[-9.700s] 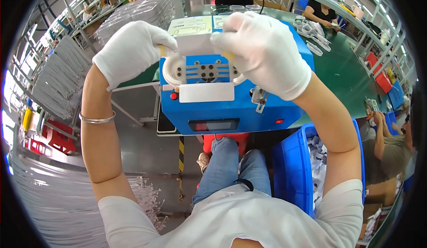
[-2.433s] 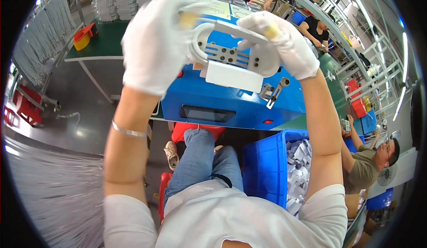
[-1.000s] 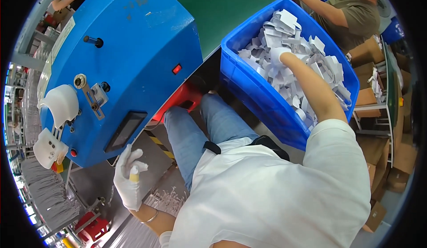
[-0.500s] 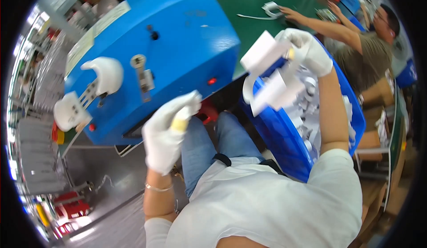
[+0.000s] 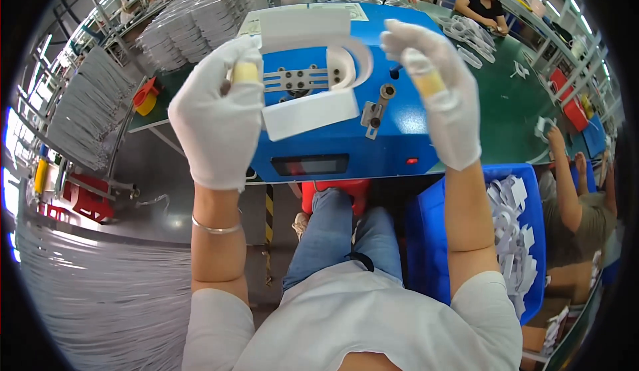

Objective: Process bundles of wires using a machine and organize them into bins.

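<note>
My left hand [image 5: 223,114], in a white glove with a yellow-wrapped thumb, is closed at the left end of a white band with flat panels [image 5: 310,114]. The band [image 5: 363,61] curves out to the right in a loop, with one panel above and another below. Behind it on the blue machine [image 5: 399,146] are a slotted metal bracket [image 5: 296,79] and a white curved form [image 5: 341,68], partly covered. My right hand [image 5: 439,91], gloved likewise, hovers over the machine's right side near a metal clamp arm [image 5: 377,111]. Its fingers are bent and apart, with nothing visible in them.
A blue bin [image 5: 426,238] of white banded pieces [image 5: 512,238] stands by my right arm. The green table [image 5: 496,114] carries more white pieces [image 5: 469,34]. Grey stacks [image 5: 200,21] lie at the back left. Co-workers [image 5: 484,4] sit at the back and right.
The white band has passed from my right hand over the bin to my left hand before the machine. Both hands have moved up and the view has turned toward the machine.
</note>
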